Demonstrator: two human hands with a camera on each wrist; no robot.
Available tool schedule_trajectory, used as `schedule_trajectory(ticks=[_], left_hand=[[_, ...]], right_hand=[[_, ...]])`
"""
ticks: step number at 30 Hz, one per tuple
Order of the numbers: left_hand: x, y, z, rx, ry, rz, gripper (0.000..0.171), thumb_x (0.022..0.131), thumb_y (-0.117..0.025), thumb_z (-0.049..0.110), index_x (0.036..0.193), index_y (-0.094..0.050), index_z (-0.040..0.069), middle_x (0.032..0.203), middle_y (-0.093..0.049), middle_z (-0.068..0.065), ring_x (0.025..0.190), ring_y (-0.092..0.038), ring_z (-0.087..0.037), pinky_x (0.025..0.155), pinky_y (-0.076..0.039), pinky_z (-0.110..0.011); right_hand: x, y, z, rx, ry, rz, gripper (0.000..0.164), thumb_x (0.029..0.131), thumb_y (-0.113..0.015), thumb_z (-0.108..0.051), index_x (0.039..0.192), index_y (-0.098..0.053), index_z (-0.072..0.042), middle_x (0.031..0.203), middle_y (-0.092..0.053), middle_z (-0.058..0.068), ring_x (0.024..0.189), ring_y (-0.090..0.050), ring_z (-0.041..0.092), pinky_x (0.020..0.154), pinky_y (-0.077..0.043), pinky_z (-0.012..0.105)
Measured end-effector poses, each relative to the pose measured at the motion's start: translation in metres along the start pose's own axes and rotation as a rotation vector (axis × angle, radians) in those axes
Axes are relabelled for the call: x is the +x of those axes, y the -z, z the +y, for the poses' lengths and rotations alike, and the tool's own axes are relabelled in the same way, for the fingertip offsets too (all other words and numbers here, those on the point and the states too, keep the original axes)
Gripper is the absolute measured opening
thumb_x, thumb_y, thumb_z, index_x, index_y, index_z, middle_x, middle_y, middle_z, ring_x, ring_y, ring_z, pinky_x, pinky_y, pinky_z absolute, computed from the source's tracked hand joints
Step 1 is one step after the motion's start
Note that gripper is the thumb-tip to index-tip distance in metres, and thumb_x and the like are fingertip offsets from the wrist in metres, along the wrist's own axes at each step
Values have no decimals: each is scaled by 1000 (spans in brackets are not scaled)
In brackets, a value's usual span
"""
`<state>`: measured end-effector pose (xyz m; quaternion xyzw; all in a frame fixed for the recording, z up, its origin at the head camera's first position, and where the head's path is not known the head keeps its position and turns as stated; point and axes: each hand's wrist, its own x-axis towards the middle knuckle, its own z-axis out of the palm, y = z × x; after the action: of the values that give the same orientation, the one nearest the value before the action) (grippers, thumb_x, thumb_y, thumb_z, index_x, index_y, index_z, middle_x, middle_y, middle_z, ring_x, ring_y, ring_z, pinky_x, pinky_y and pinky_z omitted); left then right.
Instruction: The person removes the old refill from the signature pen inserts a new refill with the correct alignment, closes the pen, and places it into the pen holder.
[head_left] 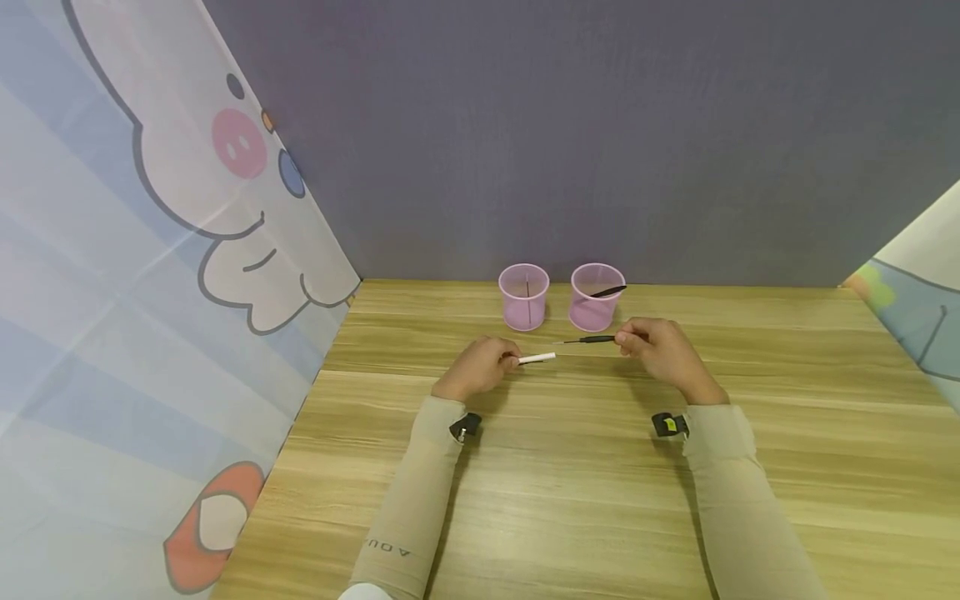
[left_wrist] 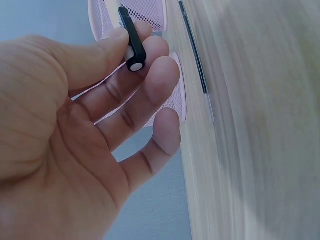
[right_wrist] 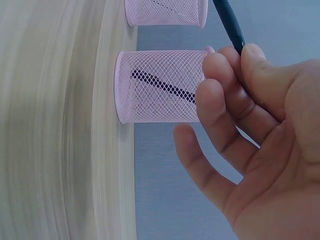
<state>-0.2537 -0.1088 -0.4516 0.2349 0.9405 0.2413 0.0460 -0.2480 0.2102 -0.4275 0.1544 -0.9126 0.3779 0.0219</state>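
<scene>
My left hand pinches a white pen barrel between thumb and fingertips, the other fingers loosely bent. A black clip runs along the barrel. Below it, a thin dark pen refill with a clear end lies on the tabletop. My right hand pinches one end of a slim black pen-like piece, which points left and narrows to a thin rod with a pale tip. That tip hovers close to the white barrel's free end, a small gap between them in the head view.
Two pink mesh cups stand along the back of the wooden table. A thin dark stick stands in the left cup; a black pen-like piece leans over the rim of the right cup. A grey panel rises behind.
</scene>
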Motion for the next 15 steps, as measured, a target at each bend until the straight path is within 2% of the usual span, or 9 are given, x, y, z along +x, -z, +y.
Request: schedule_trajectory(ticks=[8,15], left_hand=[[-1,1,-1,-21,3,8,15,103,-62,16,107,-75,9,96,-71,-1,82,-59,-14,84,-54,-35],[-1,3,-1,-21,-12,16,16,105,-58,14,100,-72,8,83,-62,2,79,-56,-13,80,-51,-33]], right_hand=[[0,1,0,-6,10,6,22,104,-59,-16,93,-70,0,81,-70,10,78,-61,21,66,-48,30],[0,0,2,-14,17,13,23,105,-59,-17,93,-70,0,80,-70,9,78,-62,21,67,-49,30]])
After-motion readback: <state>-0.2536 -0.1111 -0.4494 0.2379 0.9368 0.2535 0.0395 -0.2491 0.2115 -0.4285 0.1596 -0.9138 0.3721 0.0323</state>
